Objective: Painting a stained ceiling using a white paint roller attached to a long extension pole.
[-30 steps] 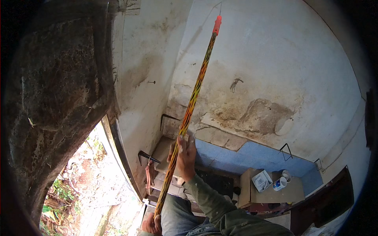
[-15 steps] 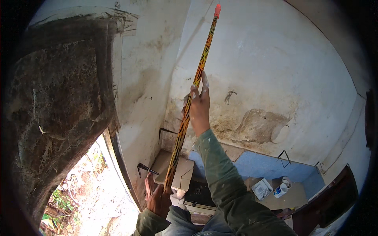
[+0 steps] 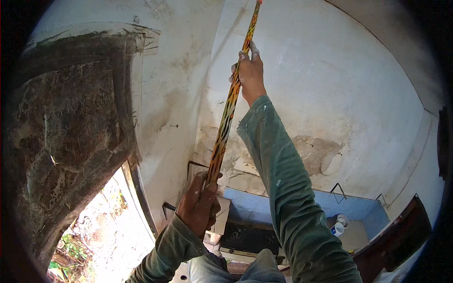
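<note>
A long pole (image 3: 228, 113) patterned in yellow-orange with black stripes slants up in front of me, leaning slightly right. Its red-orange tip (image 3: 259, 2) is cut off by the upper edge of the view. My left hand (image 3: 198, 203) is closed round the lower end. Higher up, my right hand (image 3: 250, 73), white-flecked, grips the pole, one finger stretched along it. Behind the pole stands the stained white wall (image 3: 292, 70), with a patch of peeled plaster (image 3: 314, 153) beside my right sleeve. What the pole's far end carries cannot be seen.
A black stove (image 3: 250, 236) stands below, by a blue wall band (image 3: 245, 205). White tubs (image 3: 337, 229) sit on the counter at right. Black metal brackets (image 3: 339, 193) jut from the walls; a nail (image 3: 174, 126) sticks out at left, near a dark panel (image 3: 71, 118) and a bright opening.
Both hands have risen with the pole, and its red-orange tip has moved almost out of the view. My view has shifted slightly. Both hands keep their grip.
</note>
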A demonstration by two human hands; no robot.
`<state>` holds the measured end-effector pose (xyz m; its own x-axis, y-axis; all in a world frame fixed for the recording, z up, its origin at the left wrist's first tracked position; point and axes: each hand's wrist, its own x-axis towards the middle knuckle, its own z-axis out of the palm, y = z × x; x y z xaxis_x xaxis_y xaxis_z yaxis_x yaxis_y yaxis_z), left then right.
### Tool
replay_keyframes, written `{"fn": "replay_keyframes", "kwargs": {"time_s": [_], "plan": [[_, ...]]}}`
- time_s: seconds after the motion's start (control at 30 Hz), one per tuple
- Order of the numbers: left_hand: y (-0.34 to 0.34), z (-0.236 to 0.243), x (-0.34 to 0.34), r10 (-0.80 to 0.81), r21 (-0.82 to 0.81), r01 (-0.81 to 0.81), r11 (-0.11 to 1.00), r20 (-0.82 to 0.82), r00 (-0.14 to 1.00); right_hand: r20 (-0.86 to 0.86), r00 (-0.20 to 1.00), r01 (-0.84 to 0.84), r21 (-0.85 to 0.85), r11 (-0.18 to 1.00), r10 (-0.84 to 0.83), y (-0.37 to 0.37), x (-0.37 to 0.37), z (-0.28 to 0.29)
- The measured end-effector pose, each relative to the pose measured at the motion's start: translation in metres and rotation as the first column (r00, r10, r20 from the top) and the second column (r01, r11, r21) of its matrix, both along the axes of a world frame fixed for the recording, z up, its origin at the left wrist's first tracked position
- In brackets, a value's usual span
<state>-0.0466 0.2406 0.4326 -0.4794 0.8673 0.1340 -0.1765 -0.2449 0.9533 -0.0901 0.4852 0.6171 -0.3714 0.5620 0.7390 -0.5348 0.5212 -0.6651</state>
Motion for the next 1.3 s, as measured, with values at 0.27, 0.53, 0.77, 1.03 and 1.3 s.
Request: {"fn": "replay_keyframes", "kwargs": {"time_s": [0.27, 0.53, 0.77, 1.03, 1.3], "plan": [[0.003, 0.014, -0.001, -0.013, 0.058, 0.015, 0.998, -0.025, 1.0, 0.0, 0.998, 0.07, 0.084, 0.994, -0.07, 0.021, -0.01, 0.019], [0.015, -0.053, 0.003, 0.09, -0.055, -0.089, 0.995, 0.012, 0.996, 0.073, 0.993, 0.092, 0.037, 0.995, -0.094, 0.011, 0.002, -0.043], [-0.004, -0.162, 0.013, 0.095, -0.147, -0.101, 0.984, -0.047, 0.994, 0.118, 0.962, 0.23, 0.123, 0.965, -0.244, -0.003, 0.013, -0.163], [-0.06, -0.282, 0.044, 0.198, -0.17, -0.321, 0.932, -0.505, 0.84, 0.268, 0.942, 0.215, -0.029, 0.976, -0.2, -0.042, 0.04, -0.279], [-0.116, -0.331, 0.08, 0.214, 0.05, -0.455, 0.889, -0.923, 0.318, 0.455, 0.887, 0.114, -0.048, 0.992, -0.08, -0.079, 0.082, -0.376]]}}
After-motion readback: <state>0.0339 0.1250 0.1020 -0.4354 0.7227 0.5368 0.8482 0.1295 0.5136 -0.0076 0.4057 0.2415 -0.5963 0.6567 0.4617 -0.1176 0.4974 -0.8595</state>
